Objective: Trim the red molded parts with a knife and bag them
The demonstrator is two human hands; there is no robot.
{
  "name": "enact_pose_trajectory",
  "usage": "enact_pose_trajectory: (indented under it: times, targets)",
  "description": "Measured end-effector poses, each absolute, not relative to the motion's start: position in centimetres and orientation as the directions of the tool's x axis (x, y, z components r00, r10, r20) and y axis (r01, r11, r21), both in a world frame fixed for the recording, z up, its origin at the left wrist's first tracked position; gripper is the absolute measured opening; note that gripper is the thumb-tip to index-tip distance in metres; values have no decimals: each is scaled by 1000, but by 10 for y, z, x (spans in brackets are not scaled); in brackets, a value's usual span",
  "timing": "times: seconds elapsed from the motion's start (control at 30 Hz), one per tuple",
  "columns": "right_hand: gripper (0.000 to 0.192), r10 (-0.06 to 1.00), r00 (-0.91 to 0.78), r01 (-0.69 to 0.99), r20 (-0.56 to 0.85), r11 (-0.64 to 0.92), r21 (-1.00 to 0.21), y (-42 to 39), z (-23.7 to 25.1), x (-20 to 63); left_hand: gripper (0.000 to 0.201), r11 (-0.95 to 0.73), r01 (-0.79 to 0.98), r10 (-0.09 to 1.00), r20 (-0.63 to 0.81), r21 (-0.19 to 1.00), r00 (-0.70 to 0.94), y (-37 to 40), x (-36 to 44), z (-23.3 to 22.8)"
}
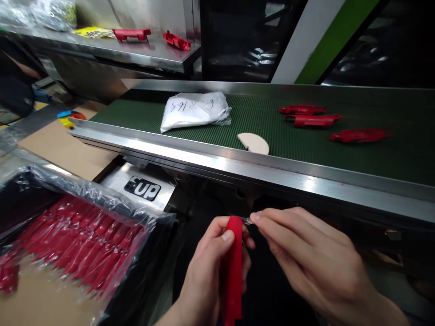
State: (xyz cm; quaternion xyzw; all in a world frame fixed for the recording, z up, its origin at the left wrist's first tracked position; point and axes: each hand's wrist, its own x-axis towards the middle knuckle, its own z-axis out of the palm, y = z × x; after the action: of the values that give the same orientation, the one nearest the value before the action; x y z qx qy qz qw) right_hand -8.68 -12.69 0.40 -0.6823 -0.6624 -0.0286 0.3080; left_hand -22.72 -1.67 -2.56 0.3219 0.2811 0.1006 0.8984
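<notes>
A green ribbed conveyor belt [258, 120] framed by a brushed-metal rail [238, 165] is seen across the middle. On it are laid a white plastic bag with handwritten marks [194, 111], a beige semicircular flat piece [253, 143] near the front edge, and three red moulded plastic parts [317, 120] well to the right of the bag. Behind, at the upper left, a stainless-steel bench [136, 52] is seen, on which two more red plastic pieces [149, 37] and a yellow printed sheet [90, 32] are placed.
</notes>
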Motion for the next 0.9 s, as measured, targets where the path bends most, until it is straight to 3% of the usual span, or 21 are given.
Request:
enact_pose_trajectory:
  times: [0.4,0.9]
  targets:
    - [37,887,89,942,453,73,-327,-133,3,-95,21,812,11,333,-478,583,813,-14,-224,-21]
    - [29,906,13,971,422,90,-223,-146,2,-119,14,744,-107,438,-360,660,824,3,-210,-12]
